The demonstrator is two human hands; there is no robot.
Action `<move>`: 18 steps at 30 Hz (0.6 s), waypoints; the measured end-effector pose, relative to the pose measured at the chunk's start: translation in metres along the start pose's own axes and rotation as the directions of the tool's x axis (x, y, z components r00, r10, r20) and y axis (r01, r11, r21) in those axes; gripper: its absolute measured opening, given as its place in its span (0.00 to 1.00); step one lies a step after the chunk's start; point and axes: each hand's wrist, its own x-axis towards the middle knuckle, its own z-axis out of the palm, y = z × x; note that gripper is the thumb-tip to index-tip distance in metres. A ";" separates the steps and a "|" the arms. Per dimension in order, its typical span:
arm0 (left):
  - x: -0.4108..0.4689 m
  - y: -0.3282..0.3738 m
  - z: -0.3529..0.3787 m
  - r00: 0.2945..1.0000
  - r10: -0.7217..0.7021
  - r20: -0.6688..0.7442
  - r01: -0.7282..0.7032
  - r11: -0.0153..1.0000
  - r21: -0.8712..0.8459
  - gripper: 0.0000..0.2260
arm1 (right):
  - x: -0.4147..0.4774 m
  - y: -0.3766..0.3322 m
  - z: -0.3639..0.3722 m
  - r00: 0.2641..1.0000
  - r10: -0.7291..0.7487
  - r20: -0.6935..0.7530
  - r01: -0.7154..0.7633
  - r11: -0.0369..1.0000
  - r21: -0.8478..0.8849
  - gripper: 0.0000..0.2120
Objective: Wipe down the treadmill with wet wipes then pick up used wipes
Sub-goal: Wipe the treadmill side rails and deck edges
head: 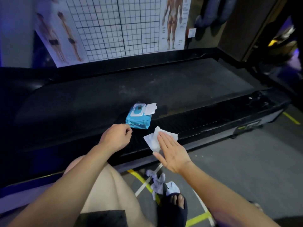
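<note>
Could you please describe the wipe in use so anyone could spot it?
On the near rail of the black treadmill, a white wipe lies under the right hand. Unlike the crumpled wipes on the floor, it is spread flat.

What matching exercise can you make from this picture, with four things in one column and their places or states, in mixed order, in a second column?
Things:
1. blue plastic wet-wipe pack
2. flat white wipe
3. crumpled used wipes
4. right hand

Places or states:
a. on the grey floor, beside a sandalled foot
b. fingers straight, pressing down on a wipe
c. white flip lid open, lying on the black treadmill
d. spread out on the treadmill's side rail

Pairs: 1-c, 2-d, 3-a, 4-b.
</note>
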 end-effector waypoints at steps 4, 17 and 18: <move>0.001 0.038 0.005 0.999 0.049 0.004 -0.049 0.998 0.044 0.09 | -0.003 0.050 -0.010 1.000 0.020 -0.002 -0.020 1.000 -0.019 0.49; 0.086 0.192 0.035 0.991 -0.044 0.129 0.059 0.992 -0.115 0.09 | -0.026 0.214 -0.023 0.963 0.248 -0.103 -0.249 0.969 0.004 0.45; 0.095 0.209 0.041 0.988 -0.055 0.143 0.081 0.980 -0.184 0.09 | -0.026 0.226 -0.023 0.959 0.259 -0.113 -0.260 0.966 0.011 0.47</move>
